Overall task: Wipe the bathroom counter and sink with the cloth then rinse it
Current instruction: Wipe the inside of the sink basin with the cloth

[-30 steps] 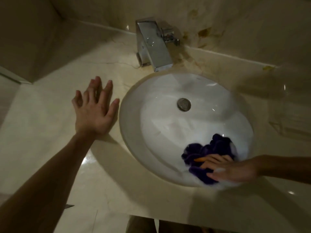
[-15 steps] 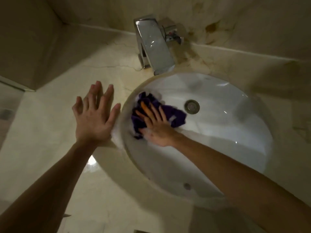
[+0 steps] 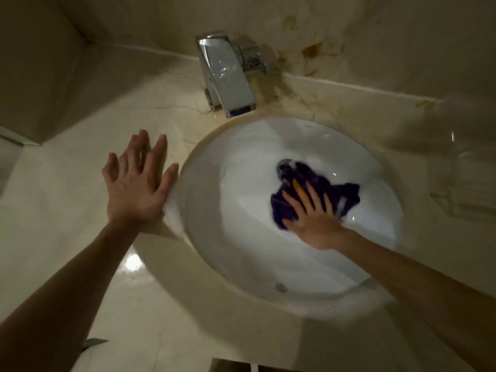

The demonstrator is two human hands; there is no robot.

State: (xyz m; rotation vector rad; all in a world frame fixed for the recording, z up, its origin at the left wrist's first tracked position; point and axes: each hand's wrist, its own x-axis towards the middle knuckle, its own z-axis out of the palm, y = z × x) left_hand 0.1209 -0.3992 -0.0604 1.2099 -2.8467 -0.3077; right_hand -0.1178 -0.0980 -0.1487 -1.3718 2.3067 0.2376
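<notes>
Down at the bottom of the white sink (image 3: 214,237), the purple cloth (image 3: 308,181) lies bunched over the drain, pinned under the right hand (image 3: 312,213), whose grip is flat and spread, pressing rather than clutching. Faucet (image 3: 228,73) stands beyond it, toward the tabletop's (image 3: 67,197) back edge. Left hand (image 3: 134,183) rests open on the tabletop, touching the sink's left rim.

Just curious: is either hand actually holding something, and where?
The right hand presses flat on the purple cloth's near side; the left hand holds nothing.
</notes>
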